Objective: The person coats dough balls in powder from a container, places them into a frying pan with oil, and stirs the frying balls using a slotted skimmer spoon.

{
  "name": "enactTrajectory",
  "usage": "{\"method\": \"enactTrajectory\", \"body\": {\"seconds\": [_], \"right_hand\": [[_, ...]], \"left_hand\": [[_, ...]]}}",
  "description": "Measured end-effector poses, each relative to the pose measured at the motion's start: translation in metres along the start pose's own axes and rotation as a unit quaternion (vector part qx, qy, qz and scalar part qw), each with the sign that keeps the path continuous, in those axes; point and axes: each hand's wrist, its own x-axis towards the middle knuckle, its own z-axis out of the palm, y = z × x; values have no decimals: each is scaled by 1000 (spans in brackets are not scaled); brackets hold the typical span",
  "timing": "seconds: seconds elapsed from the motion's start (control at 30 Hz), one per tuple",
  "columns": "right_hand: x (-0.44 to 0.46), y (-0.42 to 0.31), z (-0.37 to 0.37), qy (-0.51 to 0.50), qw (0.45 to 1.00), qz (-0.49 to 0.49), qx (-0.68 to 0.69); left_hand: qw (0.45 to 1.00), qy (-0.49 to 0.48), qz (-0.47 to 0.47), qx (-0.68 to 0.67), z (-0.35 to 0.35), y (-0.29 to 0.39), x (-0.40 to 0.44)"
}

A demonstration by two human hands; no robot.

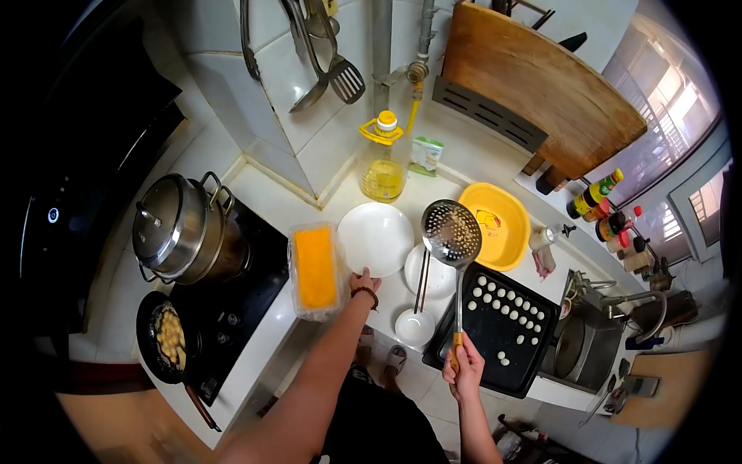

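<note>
My left hand [365, 284] is at the near edge of a large white plate [376, 238], its fingers closed on the rim. Wrapped around the wooden handle of a perforated skimmer [451, 232], my right hand [464, 366] holds it upright over the counter. The skimmer's bowl partly covers a smaller white plate [434, 272] and the yellow basin [502, 224]. Chopsticks [422, 282] rest on a small white bowl [414, 329]. Left of the large plate sits a wrapped orange block [315, 267]. White balls lie on a black tray [502, 356] at right.
On the black stove [232, 309] stand a steamer pot [189, 228] and a frying pan [166, 336] with food pieces, its handle toward me. An oil bottle [382, 166] stands behind the plate. The sink [591, 348] and several sauce bottles [595, 193] are at right.
</note>
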Motion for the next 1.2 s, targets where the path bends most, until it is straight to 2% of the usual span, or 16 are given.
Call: {"method": "enactTrajectory", "body": {"seconds": [0.07, 0.13, 0.23, 0.33, 0.37, 0.43, 0.53, 0.67, 0.77, 0.8, 0.87, 0.97, 1.07, 1.1, 1.2], "right_hand": [[4, -1, 0, 5, 1000, 0, 0], [9, -4, -2, 9, 1000, -2, -1], [13, -6, -2, 8, 1000, 5, 7], [15, -6, -3, -10, 1000, -4, 3], [16, -6, -3, -12, 1000, -2, 10], [18, -9, -1, -19, 1000, -3, 15], [18, -13, 2, -28, 1000, 11, 3], [11, -20, 8, -49, 999, 11, 5], [9, -22, 7, -87, 996, 18, -3], [7, -22, 9, -107, 994, 24, -7], [7, -17, 15, -156, 987, 41, -9], [3, -4, 34, -256, 963, 86, 0], [-13, 19, 64, -304, 938, 162, -30], [-17, 30, 73, -349, 918, 189, -23], [-51, 50, 123, -402, 875, 263, -64]], "left_hand": [[1000, 17, 13, 17, 1, 6, -7], [996, -46, 80, 0, 6, 15, -27], [988, -98, 104, -53, 16, 35, -56], [981, -117, 152, -25, 22, 40, -50], [981, -116, 155, -28, 24, 41, -50], [968, -81, 233, 51, 30, 51, -58], [960, -63, 258, 93, 30, 71, -77], [944, -81, 296, 125, -5, 101, -138], [954, -131, 268, 6, -56, 113, -176], [953, -111, 281, -4, -77, 120, -197], [962, -131, 234, -54, -123, 133, -251], [953, -69, 284, -85, -208, 131, -307], [937, -1, 327, -123, -289, 126, -370], [928, 14, 344, -145, -321, 123, -386], [894, 90, 388, -203, -403, 112, -433]]}}
